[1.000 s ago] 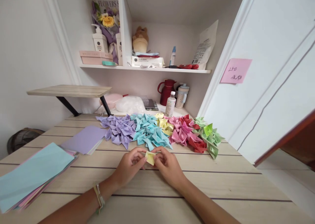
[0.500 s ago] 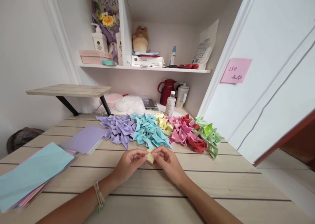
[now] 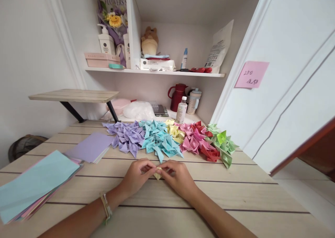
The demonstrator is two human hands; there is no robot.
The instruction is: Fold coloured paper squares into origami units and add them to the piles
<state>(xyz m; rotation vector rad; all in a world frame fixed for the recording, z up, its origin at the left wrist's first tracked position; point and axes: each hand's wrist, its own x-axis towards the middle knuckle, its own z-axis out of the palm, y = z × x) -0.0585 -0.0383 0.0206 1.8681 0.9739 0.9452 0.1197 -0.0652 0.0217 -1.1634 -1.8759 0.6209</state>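
Note:
A small folded piece of yellow paper [image 3: 157, 175] is pinched between my two hands, low over the wooden table [image 3: 222, 194]. My left hand [image 3: 138, 173] grips it from the left and my right hand [image 3: 176, 173] from the right, thumbs meeting at its upper part. Its lower point shows below the thumbs; the fingers cover the rest. Just beyond my hands lies a row of folded paper pieces: purple [image 3: 128, 137], blue [image 3: 161, 140], yellow [image 3: 175, 130], pink [image 3: 193, 142], red [image 3: 210, 154] and green [image 3: 226, 147].
On the left lie a stack of coloured sheets [image 3: 39, 182] and a purple sheet pile [image 3: 90, 147]. A small raised stand [image 3: 74, 95] is behind them. At the back are a clear bottle [image 3: 181, 110], a red jug [image 3: 178, 97] and a shelf [image 3: 157, 71] with several items.
The yellow paper has turned in my fingers, its point now facing down toward me. Both thumbs have closed in over its upper part.

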